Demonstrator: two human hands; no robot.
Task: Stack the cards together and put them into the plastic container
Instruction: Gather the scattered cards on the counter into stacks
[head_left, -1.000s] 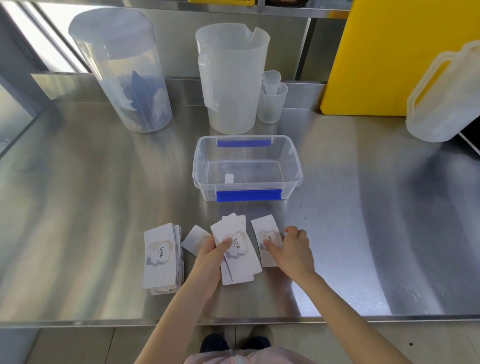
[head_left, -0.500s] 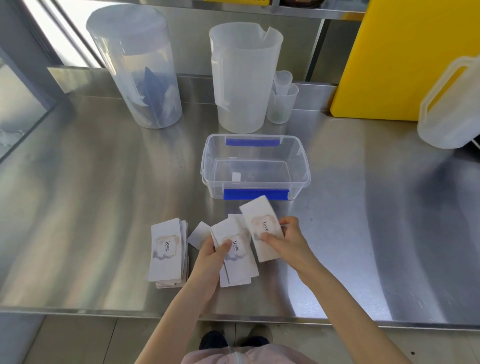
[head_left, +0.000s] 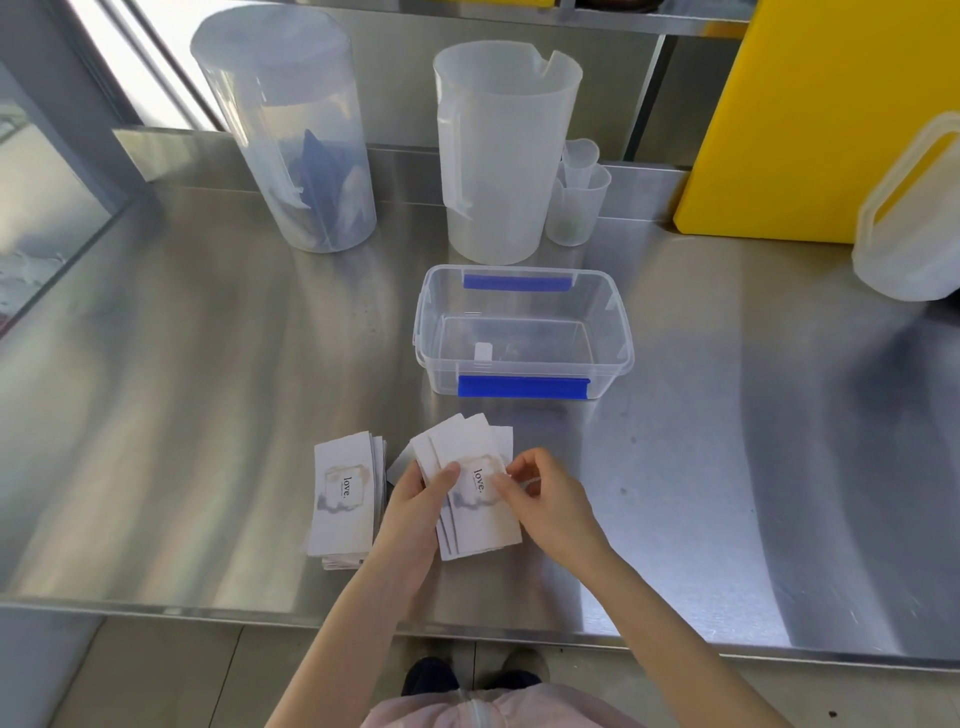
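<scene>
A loose bunch of white "love." cards (head_left: 475, 493) sits in my left hand (head_left: 421, 512), thumb pressed on the top card. My right hand (head_left: 545, 499) pinches the right edge of that same bunch. A second, tidier stack of cards (head_left: 343, 499) lies on the steel table just left of my left hand. One more card corner (head_left: 399, 465) peeks out behind the held bunch. The clear plastic container (head_left: 524, 332) with blue clips stands open a short way beyond the hands, holding only a small white tag.
Behind the container stand a lidded clear jug (head_left: 291, 135), an open translucent pitcher (head_left: 501, 150) and small measuring cups (head_left: 576, 202). A yellow board (head_left: 810, 114) leans at the back right beside a white jug (head_left: 914, 218). The table's front edge (head_left: 467, 629) runs below my wrists.
My right hand lifted a single card from the table and laid it on top of the bunch in my left hand. The camera tilted closer and slightly leftward.
</scene>
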